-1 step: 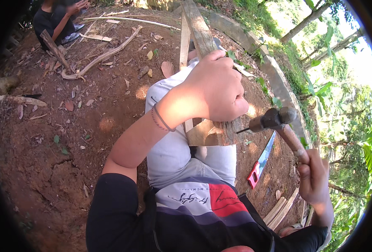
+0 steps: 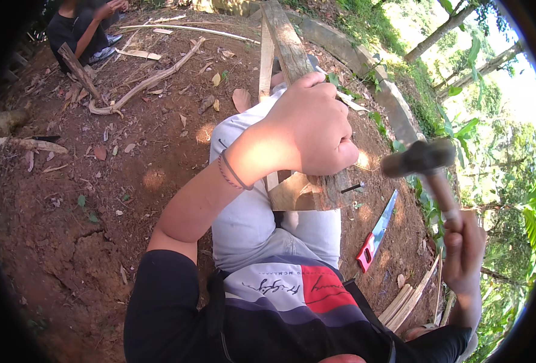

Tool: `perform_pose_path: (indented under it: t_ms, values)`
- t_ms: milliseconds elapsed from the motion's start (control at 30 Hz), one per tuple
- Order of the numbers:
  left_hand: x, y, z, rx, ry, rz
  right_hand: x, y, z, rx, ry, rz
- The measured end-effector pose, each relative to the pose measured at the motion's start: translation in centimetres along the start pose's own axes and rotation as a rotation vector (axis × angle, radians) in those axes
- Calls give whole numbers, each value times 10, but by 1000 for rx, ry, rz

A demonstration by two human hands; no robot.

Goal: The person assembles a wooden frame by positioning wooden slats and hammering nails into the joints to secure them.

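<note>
My left hand (image 2: 319, 127) is closed round a wooden plank (image 2: 287, 45) that stretches away from me above my lap. Below that hand, the near wooden end (image 2: 301, 192) rests over my thighs. A dark nail (image 2: 352, 187) juts out of its right side, head outward, with part of its shank showing. Off to the right, my right hand (image 2: 464, 251) grips the handle of a hammer (image 2: 419, 158). The hammer head is slightly blurred and raised above and right of the nail, apart from it. My left palm and the wood under it are hidden.
A handsaw (image 2: 376, 231) with a red handle lies on the soil to my right. Wood strips (image 2: 408, 300) are near my right elbow. A crooked branch (image 2: 153, 85) lies at far left, near a seated person (image 2: 86, 33). A low concrete edge (image 2: 395, 103) runs along the right.
The hammer head has lifted off the nail, up and to the right, baring the nail head. My right hand has shifted slightly right; my left hand and the plank have stayed put.
</note>
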State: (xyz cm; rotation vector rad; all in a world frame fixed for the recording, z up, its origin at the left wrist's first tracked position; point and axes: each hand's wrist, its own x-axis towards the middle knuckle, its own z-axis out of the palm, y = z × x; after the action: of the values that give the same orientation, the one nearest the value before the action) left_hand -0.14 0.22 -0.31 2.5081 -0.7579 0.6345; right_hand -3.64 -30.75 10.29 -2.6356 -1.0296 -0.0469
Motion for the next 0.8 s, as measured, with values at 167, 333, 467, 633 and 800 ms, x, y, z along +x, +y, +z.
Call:
perform_pose_path:
  t_ms: [167, 333, 467, 633, 800]
  values:
    - [2, 1, 3, -5, -11, -6, -12, 7, 7, 282, 64, 107]
    - [-1, 2, 0, -26, 1, -8, -9, 8, -4, 548, 209, 235]
    - [3, 1, 0, 7, -2, -5, 1, 3, 8, 20, -117, 28]
    - [3, 3, 1, 0, 12, -4, -9, -2, 13, 22, -84, 44]
    - [1, -1, -6, 7, 1, -5, -20, 15, -4, 589, 260, 178]
